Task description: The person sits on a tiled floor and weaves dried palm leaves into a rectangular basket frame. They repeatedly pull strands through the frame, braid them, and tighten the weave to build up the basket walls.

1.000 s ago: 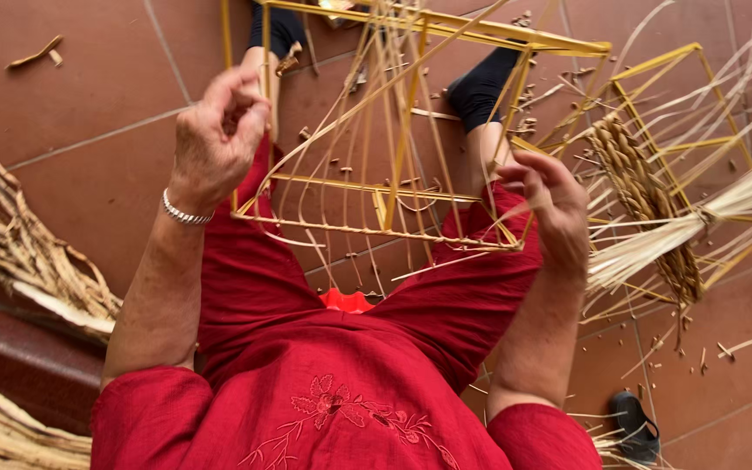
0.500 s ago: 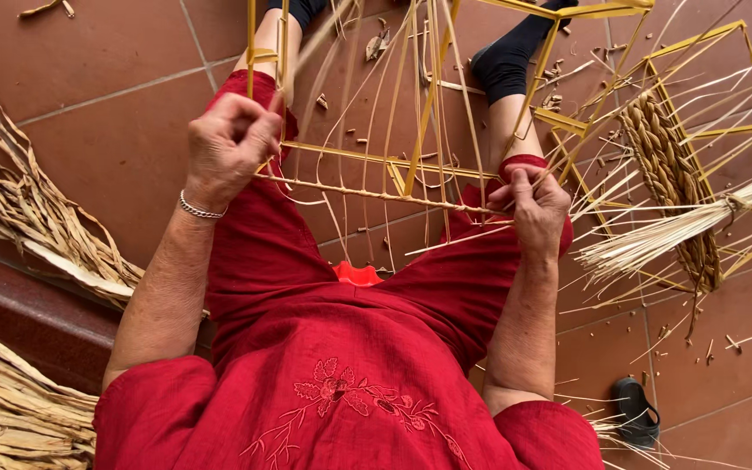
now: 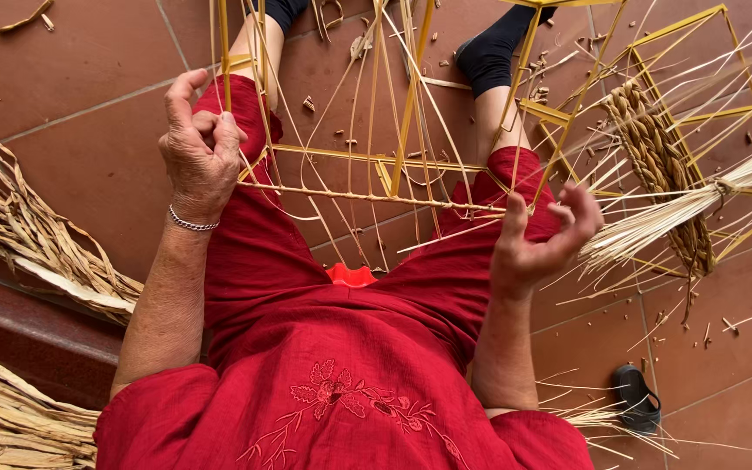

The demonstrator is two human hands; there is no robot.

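Observation:
A yellow bamboo frame [image 3: 393, 165] with thin cane strips woven through it rests across my red-clad knees. My left hand [image 3: 198, 148], a silver bracelet on its wrist, is closed on the frame's left corner. My right hand [image 3: 537, 239] hovers at the frame's right corner with fingers spread and curled, and a thin strip runs past its fingertips; I cannot tell whether they touch it. I sit in red clothes and black socks [image 3: 493, 52].
A second yellow frame [image 3: 698, 113] with a braided panel and a bundle of pale strips [image 3: 681, 213] lie to the right. Dried leaves [image 3: 28, 239] pile up at left beside a dark step. A black sandal [image 3: 635, 398] lies on the red floor tiles.
My right hand has let go of the frame's corner and spread its fingers. The left hand has kept its hold on the left corner. The view has shifted downward.

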